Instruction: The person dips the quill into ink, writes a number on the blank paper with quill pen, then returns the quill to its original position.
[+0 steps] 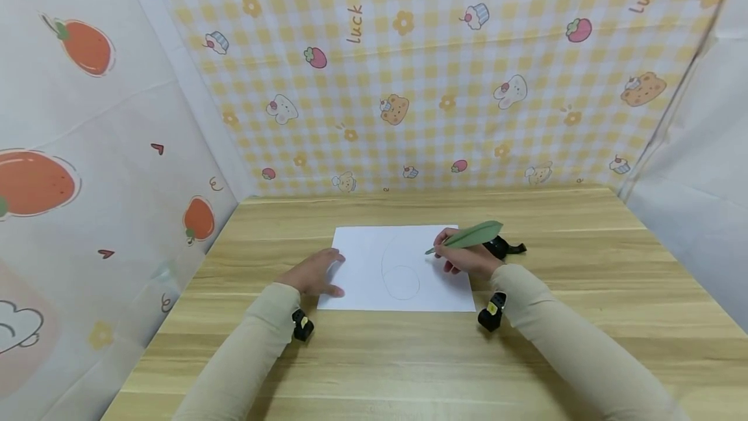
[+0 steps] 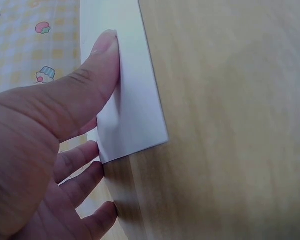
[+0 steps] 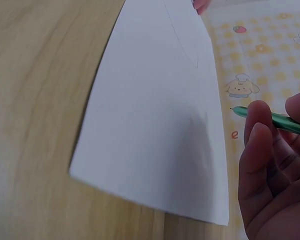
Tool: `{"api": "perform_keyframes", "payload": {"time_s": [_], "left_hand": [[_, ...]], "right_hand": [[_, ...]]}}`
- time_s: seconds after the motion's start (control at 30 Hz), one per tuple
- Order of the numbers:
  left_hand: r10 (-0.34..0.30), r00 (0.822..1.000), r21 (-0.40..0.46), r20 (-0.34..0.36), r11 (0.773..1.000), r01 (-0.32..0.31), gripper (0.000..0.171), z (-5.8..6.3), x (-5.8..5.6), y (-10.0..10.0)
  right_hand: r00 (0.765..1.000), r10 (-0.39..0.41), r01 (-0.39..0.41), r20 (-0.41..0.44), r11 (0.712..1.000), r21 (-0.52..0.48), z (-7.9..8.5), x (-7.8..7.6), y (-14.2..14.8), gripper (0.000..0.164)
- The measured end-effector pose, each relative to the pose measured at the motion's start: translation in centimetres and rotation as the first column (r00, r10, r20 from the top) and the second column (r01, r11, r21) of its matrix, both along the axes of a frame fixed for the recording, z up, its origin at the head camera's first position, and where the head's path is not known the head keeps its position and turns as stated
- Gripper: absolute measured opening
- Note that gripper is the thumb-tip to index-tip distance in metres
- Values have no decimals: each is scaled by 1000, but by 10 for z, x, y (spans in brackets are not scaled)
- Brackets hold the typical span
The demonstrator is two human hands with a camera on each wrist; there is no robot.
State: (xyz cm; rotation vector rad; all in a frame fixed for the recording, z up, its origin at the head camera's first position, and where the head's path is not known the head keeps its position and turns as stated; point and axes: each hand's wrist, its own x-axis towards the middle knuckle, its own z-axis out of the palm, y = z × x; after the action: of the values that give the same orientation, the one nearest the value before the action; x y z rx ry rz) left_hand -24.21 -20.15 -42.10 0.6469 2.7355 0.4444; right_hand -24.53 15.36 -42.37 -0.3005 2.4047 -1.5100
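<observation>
A white sheet of paper [image 1: 362, 245] lies flat on the wooden table, bearing a thin-lined figure like a large 6. My left hand [image 1: 315, 273] rests on its left edge; in the left wrist view the thumb [image 2: 107, 55] lies along the paper [image 2: 135, 115] with the other fingers spread by the edge. Over the right part of the sheet, my right hand [image 1: 467, 257] pinches a green leaf-shaped pen [image 1: 474, 234] between thumb and fingers. Its thin tip [image 3: 232, 108] points left and stands off the paper in the right wrist view.
Just behind the right hand a small black object [image 1: 499, 247] with a curved end lies on the wooden table [image 1: 397, 362]. A checked cloth [image 1: 362, 141] with printed cartoons hangs at the table's back edge, and white printed cloth [image 1: 134, 115] hangs along the left side.
</observation>
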Motion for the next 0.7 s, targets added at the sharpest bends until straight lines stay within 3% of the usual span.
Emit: {"api": "perform_keyframes", "payload": {"time_s": [0.7], "left_hand": [[3, 1000, -10, 6, 1000, -3, 73, 1, -1, -1]], "right_hand": [[990, -16, 18, -143, 1000, 13, 6, 5, 34, 20]]}}
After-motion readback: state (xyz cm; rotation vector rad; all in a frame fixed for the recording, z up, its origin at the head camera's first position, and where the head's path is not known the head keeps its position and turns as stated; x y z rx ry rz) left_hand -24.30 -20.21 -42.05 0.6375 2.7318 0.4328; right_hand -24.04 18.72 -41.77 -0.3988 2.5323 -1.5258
